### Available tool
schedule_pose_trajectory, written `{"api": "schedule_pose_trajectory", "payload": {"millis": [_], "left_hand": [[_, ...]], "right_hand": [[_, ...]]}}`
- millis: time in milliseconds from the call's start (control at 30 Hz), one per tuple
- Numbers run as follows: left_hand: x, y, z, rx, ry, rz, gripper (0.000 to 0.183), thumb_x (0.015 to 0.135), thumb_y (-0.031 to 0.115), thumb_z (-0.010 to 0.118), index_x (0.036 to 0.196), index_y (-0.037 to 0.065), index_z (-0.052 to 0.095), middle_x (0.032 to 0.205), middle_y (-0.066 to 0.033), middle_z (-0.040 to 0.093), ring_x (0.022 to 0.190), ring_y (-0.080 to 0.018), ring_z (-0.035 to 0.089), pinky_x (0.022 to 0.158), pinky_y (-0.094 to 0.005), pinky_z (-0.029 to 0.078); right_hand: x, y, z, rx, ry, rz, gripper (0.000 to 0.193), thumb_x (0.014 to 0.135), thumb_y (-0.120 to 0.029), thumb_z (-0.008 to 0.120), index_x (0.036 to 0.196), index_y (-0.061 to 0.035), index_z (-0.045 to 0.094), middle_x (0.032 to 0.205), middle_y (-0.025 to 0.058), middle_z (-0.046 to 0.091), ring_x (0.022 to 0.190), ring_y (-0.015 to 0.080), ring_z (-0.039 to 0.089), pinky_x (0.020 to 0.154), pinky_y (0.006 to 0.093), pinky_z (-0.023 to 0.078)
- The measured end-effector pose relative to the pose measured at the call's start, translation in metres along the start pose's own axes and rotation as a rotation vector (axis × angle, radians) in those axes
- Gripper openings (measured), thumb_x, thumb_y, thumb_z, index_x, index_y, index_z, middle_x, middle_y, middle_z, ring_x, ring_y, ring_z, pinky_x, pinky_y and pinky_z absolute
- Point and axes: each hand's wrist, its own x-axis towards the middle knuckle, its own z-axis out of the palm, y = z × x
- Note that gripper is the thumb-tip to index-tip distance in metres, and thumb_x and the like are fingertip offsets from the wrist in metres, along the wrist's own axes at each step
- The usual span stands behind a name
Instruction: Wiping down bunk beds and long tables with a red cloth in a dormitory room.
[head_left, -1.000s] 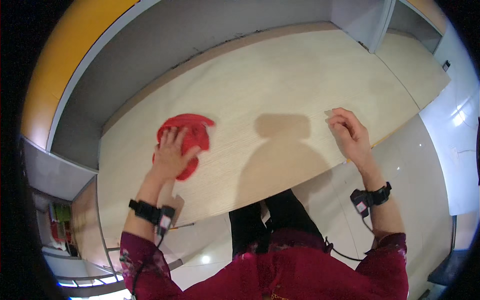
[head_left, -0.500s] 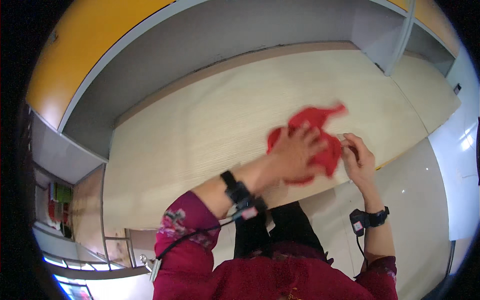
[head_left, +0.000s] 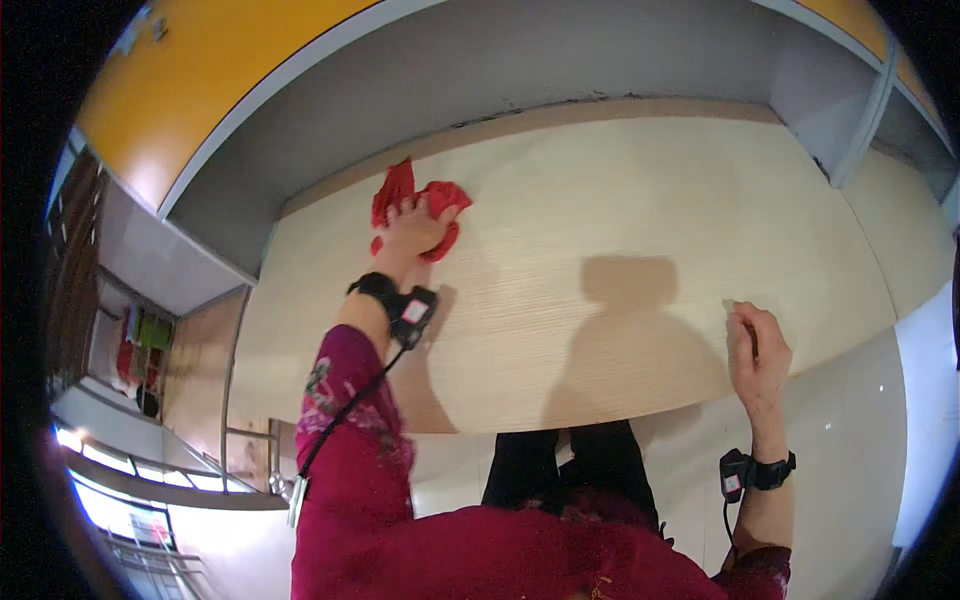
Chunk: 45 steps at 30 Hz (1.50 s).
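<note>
A crumpled red cloth [head_left: 446,194] lies on the pale wood-grain tabletop [head_left: 520,290], toward its far left part. My left hand [head_left: 413,236] lies flat on the cloth with the fingers spread, covering its middle, and the arm is stretched forward. Over the right front part of the table is my right hand [head_left: 762,350], its fingers curled toward the thumb. Whether anything small sits between those fingertips cannot be made out.
A grey back panel [head_left: 520,65] borders the table's far side, with an orange-yellow cabinet front [head_left: 225,70] above it. At the right stands a grey upright divider [head_left: 862,125]. A metal frame [head_left: 228,400] stands beyond the left end.
My left hand and the red cloth have moved from the right front of the table to the far left. The right hand stays near the front edge, fingers still curled.
</note>
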Motion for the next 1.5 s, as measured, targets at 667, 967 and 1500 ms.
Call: {"api": "schedule_pose_trajectory", "payload": {"millis": [667,967,1500], "left_hand": [[-0.15,-0.262,0.006,0.003,0.019,-0.414,0.082,0.08,0.067,0.033,0.131,0.003,0.036,0.133,-0.0232,0.037,0.126,-0.038,0.029,0.105,-0.0435,0.018],[-0.157,-0.067,0.011,-0.176,0.292,0.339,0.054,0.079,0.047,0.055,0.117,0.009,0.051,0.118,-0.0159,0.052,0.112,-0.0349,0.045,0.092,-0.0472,0.037],[-0.198,-0.33,0.01,-0.018,-0.061,-0.594,0.078,0.081,0.067,0.032,0.134,0.01,0.033,0.137,-0.0205,0.032,0.128,-0.038,0.025,0.105,-0.043,0.02]], "right_hand": [[-0.002,0.006,-0.005,-0.104,-0.093,-0.129,0.015,0.087,-0.003,0.048,0.1,-0.0019,0.056,0.092,0.0098,0.057,0.086,0.0217,0.054,0.077,0.0293,0.044],[-0.001,0.013,-0.001,-0.142,-0.123,-0.134,0.016,0.086,-0.002,0.048,0.099,-0.0019,0.057,0.093,0.0108,0.057,0.087,0.0226,0.055,0.078,0.0292,0.044],[-0.001,0.032,-0.002,-0.185,-0.127,-0.191,0.014,0.088,-0.003,0.047,0.098,-0.0018,0.056,0.096,0.0105,0.056,0.09,0.0212,0.054,0.08,0.0285,0.042]]}}
